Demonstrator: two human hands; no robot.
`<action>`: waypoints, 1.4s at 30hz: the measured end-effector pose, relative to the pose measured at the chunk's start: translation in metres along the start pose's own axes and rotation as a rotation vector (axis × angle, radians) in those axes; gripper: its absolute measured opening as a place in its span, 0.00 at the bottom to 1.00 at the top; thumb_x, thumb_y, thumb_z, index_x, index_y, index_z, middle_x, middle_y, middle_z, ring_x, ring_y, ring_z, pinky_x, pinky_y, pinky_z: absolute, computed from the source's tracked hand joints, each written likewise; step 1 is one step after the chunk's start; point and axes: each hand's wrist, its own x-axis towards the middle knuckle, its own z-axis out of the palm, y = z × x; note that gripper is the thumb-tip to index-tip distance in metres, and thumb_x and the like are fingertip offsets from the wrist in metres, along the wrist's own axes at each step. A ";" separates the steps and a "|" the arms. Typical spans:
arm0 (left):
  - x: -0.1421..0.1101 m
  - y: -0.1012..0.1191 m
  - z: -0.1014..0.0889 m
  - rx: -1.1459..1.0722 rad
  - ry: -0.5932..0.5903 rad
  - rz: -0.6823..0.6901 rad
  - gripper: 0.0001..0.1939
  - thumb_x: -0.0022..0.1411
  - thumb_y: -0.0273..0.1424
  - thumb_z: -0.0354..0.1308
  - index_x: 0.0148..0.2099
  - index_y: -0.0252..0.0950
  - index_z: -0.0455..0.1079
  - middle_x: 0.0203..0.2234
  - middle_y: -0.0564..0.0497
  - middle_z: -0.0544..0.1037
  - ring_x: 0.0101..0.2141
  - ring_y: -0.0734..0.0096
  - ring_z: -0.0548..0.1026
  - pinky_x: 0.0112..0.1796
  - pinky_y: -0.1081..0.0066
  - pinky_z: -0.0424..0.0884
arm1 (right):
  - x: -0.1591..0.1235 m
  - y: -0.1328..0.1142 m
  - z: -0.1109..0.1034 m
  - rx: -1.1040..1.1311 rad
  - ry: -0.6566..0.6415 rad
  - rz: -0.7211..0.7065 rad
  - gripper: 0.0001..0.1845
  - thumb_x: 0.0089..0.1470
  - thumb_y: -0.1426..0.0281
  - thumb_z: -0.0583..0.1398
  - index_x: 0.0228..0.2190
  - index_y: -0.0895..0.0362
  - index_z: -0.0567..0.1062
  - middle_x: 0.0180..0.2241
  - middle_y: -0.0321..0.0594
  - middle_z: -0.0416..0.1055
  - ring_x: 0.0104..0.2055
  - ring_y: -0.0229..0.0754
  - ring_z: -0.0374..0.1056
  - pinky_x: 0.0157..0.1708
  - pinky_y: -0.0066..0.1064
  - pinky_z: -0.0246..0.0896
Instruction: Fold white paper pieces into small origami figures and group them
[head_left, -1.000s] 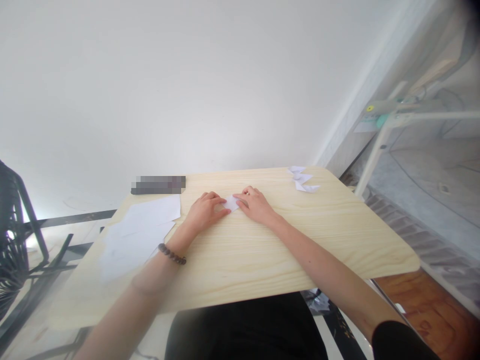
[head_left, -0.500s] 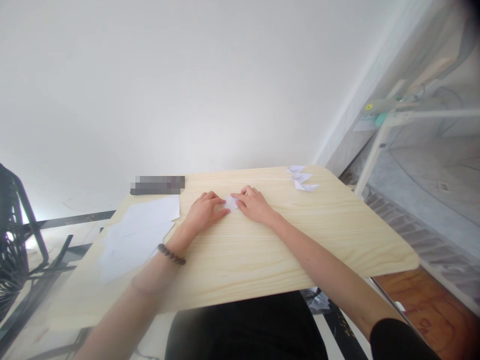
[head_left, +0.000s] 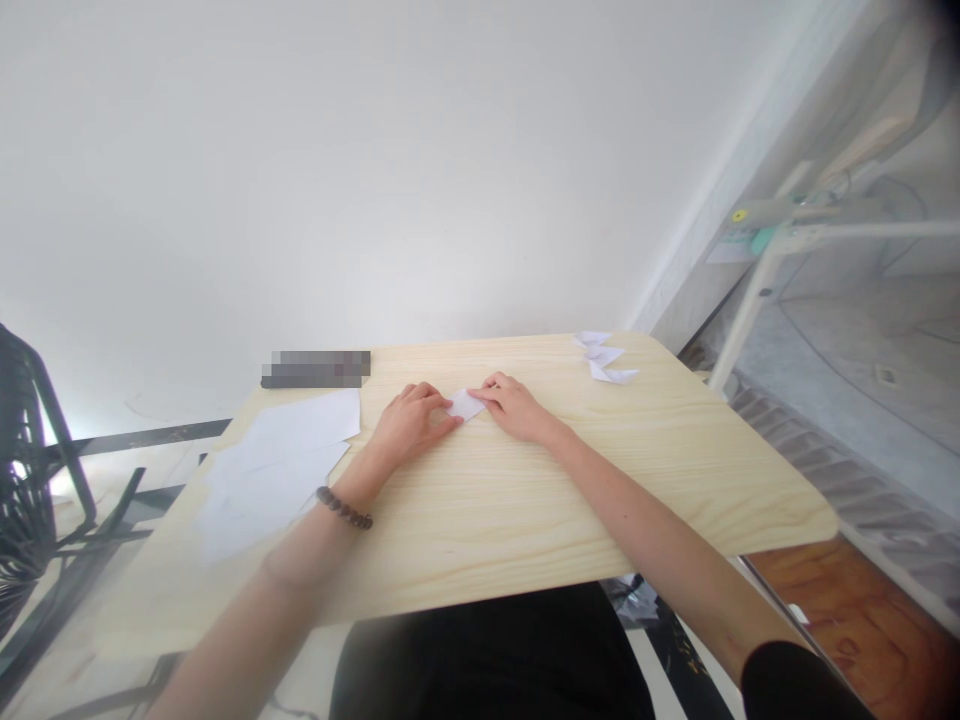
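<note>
A small folded piece of white paper (head_left: 465,405) lies on the pale wooden table (head_left: 540,530), between my two hands. My left hand (head_left: 411,420) grips its left side, thumb at the near edge and fingertips at the far one. On the right side, the fingers of my right hand (head_left: 514,405) press the paper, index finger stretched along its upper edge. Both hands rest low at the tabletop. Part of the paper is hidden under the fingertips.
Several white sheets (head_left: 277,470) lie at the table's left. Behind them is a dark, blurred-out object (head_left: 315,370). Folded white paper pieces (head_left: 604,356) sit in a row at the back right. A white wall (head_left: 450,180) stands behind the table.
My right hand has shifted slightly to the right along the paper, showing more of it. My left hand stays almost where it was.
</note>
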 end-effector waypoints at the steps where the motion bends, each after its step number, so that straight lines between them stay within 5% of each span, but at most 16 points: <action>1: 0.000 0.000 0.001 0.001 0.002 -0.001 0.17 0.55 0.44 0.48 0.41 0.40 0.69 0.35 0.49 0.68 0.39 0.64 0.65 0.40 0.66 0.62 | 0.000 0.000 0.000 0.000 -0.003 0.001 0.18 0.54 0.74 0.49 0.45 0.50 0.68 0.38 0.42 0.61 0.40 0.38 0.58 0.42 0.31 0.53; 25: -0.001 0.001 -0.001 -0.012 0.005 0.004 0.18 0.54 0.45 0.50 0.41 0.40 0.69 0.34 0.48 0.68 0.38 0.63 0.65 0.40 0.65 0.62 | -0.001 -0.004 -0.003 0.063 0.043 0.011 0.17 0.54 0.74 0.50 0.44 0.52 0.69 0.38 0.41 0.62 0.40 0.37 0.60 0.43 0.32 0.53; 42: 0.000 0.003 -0.001 -0.060 0.023 0.001 0.18 0.55 0.45 0.48 0.38 0.39 0.70 0.34 0.48 0.69 0.38 0.64 0.66 0.41 0.65 0.62 | -0.004 -0.006 -0.005 0.210 0.070 -0.021 0.10 0.47 0.72 0.56 0.34 0.54 0.74 0.36 0.38 0.64 0.30 0.32 0.62 0.35 0.27 0.56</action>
